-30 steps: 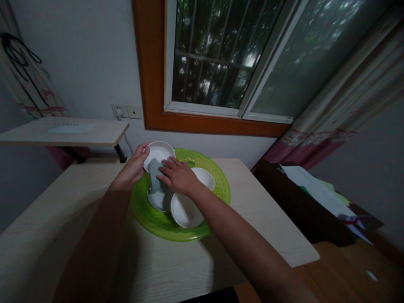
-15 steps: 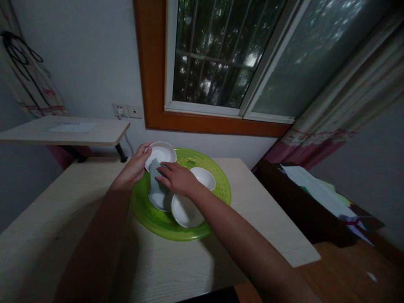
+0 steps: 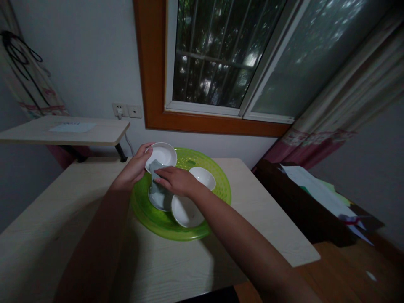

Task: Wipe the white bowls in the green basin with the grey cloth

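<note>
My left hand grips a white dish by its left rim, thumb on the inner side, tilted above the far left of a round green tray. A grey-green cloth hangs at the dish's near edge, and my right hand is closed on it with the fingers pointing left. Below the cloth a white bowl sits on the tray, partly covered. Another white bowl is beside it, under my right forearm, and a third bowl lies behind my right wrist.
The tray rests on a pale wooden table against the wall. On the left stands a raised shelf with a paper label. Wall sockets and a window are behind. Papers lie on dark furniture at right.
My right hand has shifted slightly, its fingers a bit lower and drawn closer together on the cloth. The dish in my left hand has barely moved; the bowls and tray stay put.
</note>
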A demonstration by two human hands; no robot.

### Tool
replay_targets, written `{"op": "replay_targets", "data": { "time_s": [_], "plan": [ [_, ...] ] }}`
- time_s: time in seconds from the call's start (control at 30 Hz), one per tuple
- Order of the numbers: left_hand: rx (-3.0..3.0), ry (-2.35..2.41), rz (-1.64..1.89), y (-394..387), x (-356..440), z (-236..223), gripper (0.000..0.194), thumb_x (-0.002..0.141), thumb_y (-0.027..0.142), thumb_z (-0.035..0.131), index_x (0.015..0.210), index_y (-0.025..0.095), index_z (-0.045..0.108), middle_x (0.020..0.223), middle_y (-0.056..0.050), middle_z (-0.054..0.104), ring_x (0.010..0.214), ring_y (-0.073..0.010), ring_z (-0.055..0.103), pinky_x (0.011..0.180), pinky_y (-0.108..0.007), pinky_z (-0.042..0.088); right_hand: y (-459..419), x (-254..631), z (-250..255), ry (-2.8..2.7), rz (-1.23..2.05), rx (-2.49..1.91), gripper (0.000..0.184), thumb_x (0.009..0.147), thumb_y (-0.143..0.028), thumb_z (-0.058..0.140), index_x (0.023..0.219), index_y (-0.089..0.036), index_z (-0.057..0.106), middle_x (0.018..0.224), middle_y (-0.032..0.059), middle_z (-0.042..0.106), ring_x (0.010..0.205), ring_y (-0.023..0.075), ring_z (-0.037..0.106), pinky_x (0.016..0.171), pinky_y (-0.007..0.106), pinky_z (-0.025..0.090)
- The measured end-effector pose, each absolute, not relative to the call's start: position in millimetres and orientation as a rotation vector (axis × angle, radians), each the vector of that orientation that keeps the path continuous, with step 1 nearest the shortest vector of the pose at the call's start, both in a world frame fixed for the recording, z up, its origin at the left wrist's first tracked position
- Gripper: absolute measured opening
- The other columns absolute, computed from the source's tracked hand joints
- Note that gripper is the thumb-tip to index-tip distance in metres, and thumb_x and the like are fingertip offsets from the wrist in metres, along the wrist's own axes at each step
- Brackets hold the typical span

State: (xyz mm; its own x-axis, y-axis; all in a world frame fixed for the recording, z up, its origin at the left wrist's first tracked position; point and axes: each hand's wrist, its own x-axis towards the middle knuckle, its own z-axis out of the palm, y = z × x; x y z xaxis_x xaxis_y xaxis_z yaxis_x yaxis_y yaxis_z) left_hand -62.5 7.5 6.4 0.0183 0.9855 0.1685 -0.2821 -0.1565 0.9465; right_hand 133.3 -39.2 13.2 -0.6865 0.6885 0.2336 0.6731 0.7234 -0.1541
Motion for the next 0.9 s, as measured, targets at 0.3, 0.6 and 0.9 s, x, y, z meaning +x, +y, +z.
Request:
{"op": "replay_targets", "data": {
  "time_s": [0.3,0.6,0.9],
  "plan": [
    [1.153,0.866,1.329,10.8,-63.5,4.3,0.052,0.091,0.045,0.076,0.137,0.022,0.064,0.111,-0.008,0.072,0.083,-0.0170,0.065,0.066,-0.023,0.050,-36.6,136.6,11.0,-2.572,-0.257,-1.259,0.050,0.113,-0.051,0.042,0.129,-0.016,0.074,0.148,0.0157,0.067,0.153,0.0308,0.048,0.124,0.058,0.035],
    [1.152,0.857,1.353,8.4,-64.7,4.7,0.050,0.094,0.043,0.073,0.139,0.022,0.063,0.114,-0.008,0.074,0.091,-0.0188,0.068,0.071,-0.023,0.052,-42.6,131.5,15.6,-2.711,0.089,-1.064,0.059,0.113,-0.057,0.039,0.151,-0.018,0.060,0.155,0.0130,0.063,0.140,0.0268,0.063,0.114,0.041,0.052],
    [1.184,0.882,1.306,3.1,-63.8,9.1,0.051,0.095,0.040,0.071,0.143,0.024,0.064,0.124,-0.010,0.073,0.099,-0.0208,0.068,0.079,-0.025,0.053,-40.8,128.5,4.4,-2.698,0.312,-0.975,0.068,0.112,-0.059,0.040,0.168,-0.019,0.036,0.169,0.0116,0.045,0.155,0.0242,0.047,0.126,0.041,0.044]
  ]
}}
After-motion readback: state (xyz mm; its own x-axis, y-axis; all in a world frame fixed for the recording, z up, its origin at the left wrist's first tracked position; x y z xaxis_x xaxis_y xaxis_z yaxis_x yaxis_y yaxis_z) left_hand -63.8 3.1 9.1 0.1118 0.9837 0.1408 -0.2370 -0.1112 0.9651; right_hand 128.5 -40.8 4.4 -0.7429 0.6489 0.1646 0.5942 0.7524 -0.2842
